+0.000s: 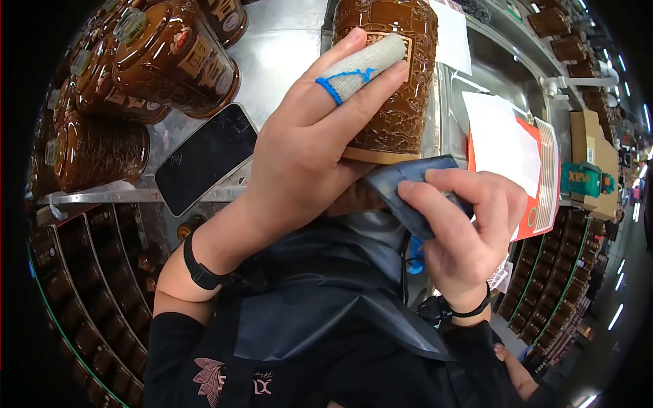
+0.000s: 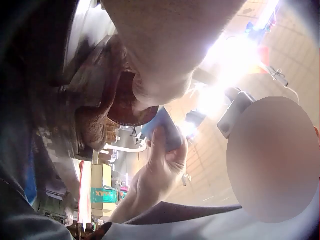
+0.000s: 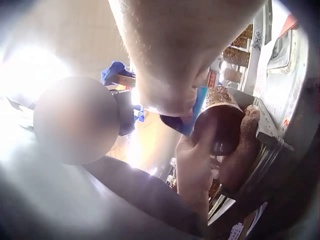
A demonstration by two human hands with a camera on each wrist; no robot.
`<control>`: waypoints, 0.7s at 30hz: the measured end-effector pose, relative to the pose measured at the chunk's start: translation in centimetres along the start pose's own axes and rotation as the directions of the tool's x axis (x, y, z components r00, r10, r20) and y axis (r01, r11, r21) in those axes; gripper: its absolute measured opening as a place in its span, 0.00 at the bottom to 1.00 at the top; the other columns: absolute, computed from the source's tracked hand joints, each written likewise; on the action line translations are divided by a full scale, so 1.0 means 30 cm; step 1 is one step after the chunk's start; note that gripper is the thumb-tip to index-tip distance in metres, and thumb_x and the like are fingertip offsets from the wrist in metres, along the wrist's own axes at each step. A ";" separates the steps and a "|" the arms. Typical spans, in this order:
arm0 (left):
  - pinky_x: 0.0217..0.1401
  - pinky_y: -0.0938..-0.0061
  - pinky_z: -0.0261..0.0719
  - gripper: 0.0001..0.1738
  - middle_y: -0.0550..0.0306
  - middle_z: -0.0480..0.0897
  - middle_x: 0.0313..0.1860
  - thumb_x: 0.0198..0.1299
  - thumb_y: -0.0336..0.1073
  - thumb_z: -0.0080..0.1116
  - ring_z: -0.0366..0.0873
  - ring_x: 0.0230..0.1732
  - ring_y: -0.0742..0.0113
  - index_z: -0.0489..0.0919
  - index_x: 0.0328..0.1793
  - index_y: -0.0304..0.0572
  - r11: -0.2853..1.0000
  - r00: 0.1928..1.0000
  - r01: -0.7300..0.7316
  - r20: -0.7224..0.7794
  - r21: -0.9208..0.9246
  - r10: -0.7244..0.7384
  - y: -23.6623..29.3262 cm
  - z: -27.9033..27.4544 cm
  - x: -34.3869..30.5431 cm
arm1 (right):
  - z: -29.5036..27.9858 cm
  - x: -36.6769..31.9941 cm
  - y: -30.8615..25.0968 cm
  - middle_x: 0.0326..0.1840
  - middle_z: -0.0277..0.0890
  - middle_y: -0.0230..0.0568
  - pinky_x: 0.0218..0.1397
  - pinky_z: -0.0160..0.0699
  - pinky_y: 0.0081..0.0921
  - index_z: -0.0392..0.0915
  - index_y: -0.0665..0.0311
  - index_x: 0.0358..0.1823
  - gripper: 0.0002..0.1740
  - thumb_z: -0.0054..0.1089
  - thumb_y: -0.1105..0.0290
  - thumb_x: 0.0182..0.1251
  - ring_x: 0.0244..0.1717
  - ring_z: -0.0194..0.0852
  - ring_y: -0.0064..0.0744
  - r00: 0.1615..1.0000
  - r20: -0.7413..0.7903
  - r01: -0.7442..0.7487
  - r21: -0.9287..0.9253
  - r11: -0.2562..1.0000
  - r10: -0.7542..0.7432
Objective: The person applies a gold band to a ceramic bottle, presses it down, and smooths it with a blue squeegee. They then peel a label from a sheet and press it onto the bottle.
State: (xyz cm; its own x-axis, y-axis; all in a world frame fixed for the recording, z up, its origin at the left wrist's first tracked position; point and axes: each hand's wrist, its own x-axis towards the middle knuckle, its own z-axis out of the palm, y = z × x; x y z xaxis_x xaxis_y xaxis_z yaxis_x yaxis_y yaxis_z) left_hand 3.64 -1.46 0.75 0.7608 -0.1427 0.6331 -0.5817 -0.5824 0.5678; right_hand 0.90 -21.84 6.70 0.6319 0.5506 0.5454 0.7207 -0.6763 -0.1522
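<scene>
My left hand (image 1: 299, 139) grips a glossy brown embossed jar (image 1: 391, 115) from its left side. The jar lies tipped, with its tan-edged base toward my body; the dark round bottom (image 3: 216, 131) shows in the right wrist view. A grey cloth sleeve (image 1: 360, 68) tied with blue string covers one left finger. My right hand (image 1: 476, 217) pinches a folded dark blue sheet (image 1: 418, 187) between thumb and fingers, right at the lower rim of the jar. In the left wrist view the blue sheet (image 2: 165, 131) stands up from the right fingertips.
Several similar brown jars (image 1: 173, 58) with clear stoppers stand at the upper left. A black phone (image 1: 207, 160) lies on the metal table (image 1: 279, 41). White paper (image 1: 500, 139) on a red-orange folder and a cardboard box (image 1: 592, 149) are at the right. Shelves of brown jars (image 1: 88, 292) fill both sides.
</scene>
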 end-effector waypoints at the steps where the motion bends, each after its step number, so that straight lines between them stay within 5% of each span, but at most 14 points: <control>1: 0.81 0.56 0.69 0.39 0.42 0.77 0.74 0.49 0.29 0.77 0.68 0.81 0.43 0.81 0.73 0.40 1.000 1.000 0.000 0.002 0.004 0.000 0.001 0.003 -0.003 | 0.001 0.004 0.004 0.45 0.84 0.33 0.49 0.72 0.29 0.93 0.52 0.41 0.20 0.68 0.64 0.42 0.44 0.73 0.36 1.000 0.002 -0.012 -0.013 1.000 0.012; 21: 0.79 0.58 0.73 0.39 0.40 0.76 0.75 0.49 0.30 0.78 0.70 0.79 0.43 0.81 0.73 0.42 1.000 1.000 -0.003 -0.008 0.016 0.003 -0.001 0.003 -0.004 | 0.010 0.006 0.000 0.44 0.83 0.31 0.49 0.74 0.27 0.93 0.50 0.42 0.22 0.68 0.64 0.39 0.44 0.72 0.35 0.999 -0.025 0.032 -0.028 0.999 -0.032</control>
State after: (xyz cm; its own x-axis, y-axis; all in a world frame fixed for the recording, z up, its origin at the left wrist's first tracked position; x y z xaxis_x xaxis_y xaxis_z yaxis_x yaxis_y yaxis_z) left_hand 3.60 -1.49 0.61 0.7569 -0.1382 0.6387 -0.5792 -0.5947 0.5576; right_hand 1.09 -21.59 6.56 0.6009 0.5596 0.5708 0.7322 -0.6718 -0.1121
